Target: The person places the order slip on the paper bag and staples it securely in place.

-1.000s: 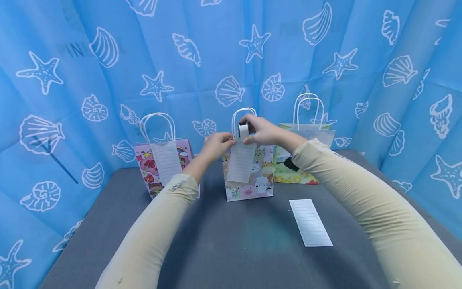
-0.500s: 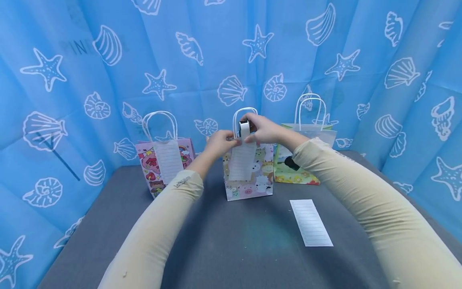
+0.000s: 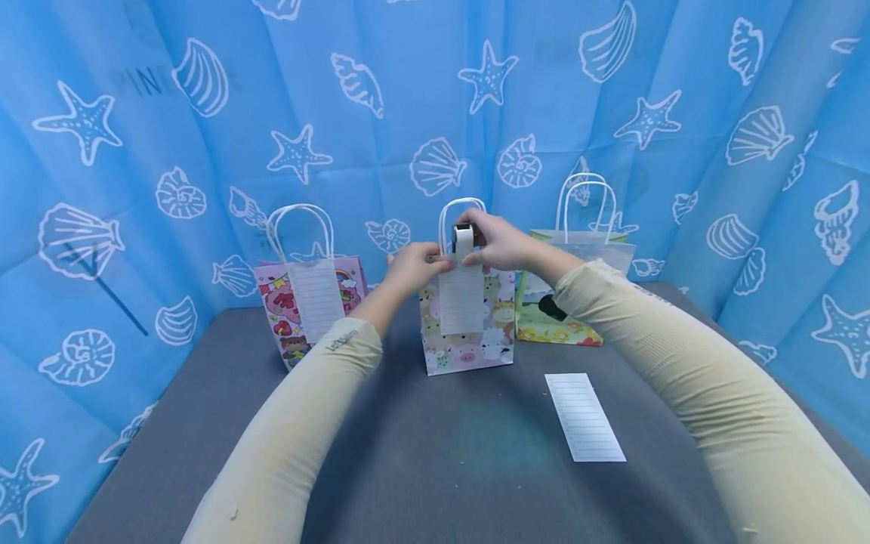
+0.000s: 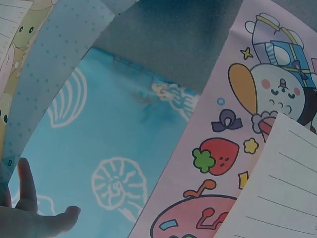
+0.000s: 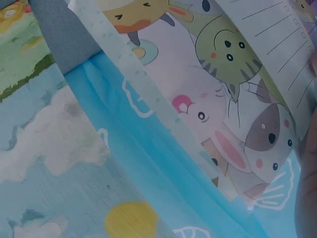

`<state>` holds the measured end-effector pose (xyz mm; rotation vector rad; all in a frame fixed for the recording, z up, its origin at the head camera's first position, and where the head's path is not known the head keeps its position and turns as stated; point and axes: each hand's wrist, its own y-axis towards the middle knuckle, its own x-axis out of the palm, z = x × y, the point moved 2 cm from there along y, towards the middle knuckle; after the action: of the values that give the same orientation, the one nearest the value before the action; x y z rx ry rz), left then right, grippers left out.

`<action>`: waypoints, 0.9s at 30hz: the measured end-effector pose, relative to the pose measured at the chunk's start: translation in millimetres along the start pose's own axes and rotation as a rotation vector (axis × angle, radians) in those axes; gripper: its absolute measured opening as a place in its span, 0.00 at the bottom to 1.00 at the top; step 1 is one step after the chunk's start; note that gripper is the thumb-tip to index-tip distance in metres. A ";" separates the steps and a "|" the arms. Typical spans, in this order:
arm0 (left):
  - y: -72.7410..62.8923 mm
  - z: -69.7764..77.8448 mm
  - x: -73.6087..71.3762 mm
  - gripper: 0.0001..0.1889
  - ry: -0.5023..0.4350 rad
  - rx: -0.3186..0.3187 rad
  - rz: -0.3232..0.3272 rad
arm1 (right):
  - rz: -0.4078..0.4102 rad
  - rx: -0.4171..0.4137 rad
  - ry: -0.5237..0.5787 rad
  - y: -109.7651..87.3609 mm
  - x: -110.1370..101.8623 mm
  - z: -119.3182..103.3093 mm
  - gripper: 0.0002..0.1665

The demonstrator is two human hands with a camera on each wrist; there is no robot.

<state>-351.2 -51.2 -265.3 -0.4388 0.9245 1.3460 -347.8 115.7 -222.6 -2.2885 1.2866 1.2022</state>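
In the head view, a gift bag [image 3: 499, 332] printed with cartoon animals stands upright in the middle of the table. A lined paper slip [image 3: 461, 306] hangs down its front from the top edge. My left hand [image 3: 411, 269] pinches the bag's top edge and the slip's upper left corner between thumb and fingers. A small white stapler [image 3: 464, 240] with a black end stands over the slip's top edge, gripped by my right hand [image 3: 501, 242] with the thumb in front. The left wrist view shows left fingertips [image 4: 26, 186] beside the bag's side panel.
On the left stands a pink gift bag [image 3: 275, 310] with a lined slip on its front. To the right is a green-yellow bag [image 3: 530, 302], with a pale slip at its top. Another lined slip [image 3: 586, 418] lies on the grey table [image 3: 435, 468], before a blue curtain [image 3: 381, 45].
The lined slip on the middle bag has straightened, its lower end shifting slightly right and up. The stapler has turned a little more upright. Both hands stay at the bag's top.
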 end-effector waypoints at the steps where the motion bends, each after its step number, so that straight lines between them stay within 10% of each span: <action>1: 0.3 0.3 0.0 0.12 0.000 0.000 0.000 | 0.004 0.001 0.003 -0.2 -0.2 0.0 0.33; 27: 8.3 2.6 -2.2 0.12 0.058 -0.023 -0.058 | 0.008 0.013 0.006 1.2 2.1 1.3 0.32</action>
<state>-358.1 -48.8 -260.1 -0.5209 0.9383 1.2976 -348.9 114.5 -224.9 -2.2821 1.3028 1.1872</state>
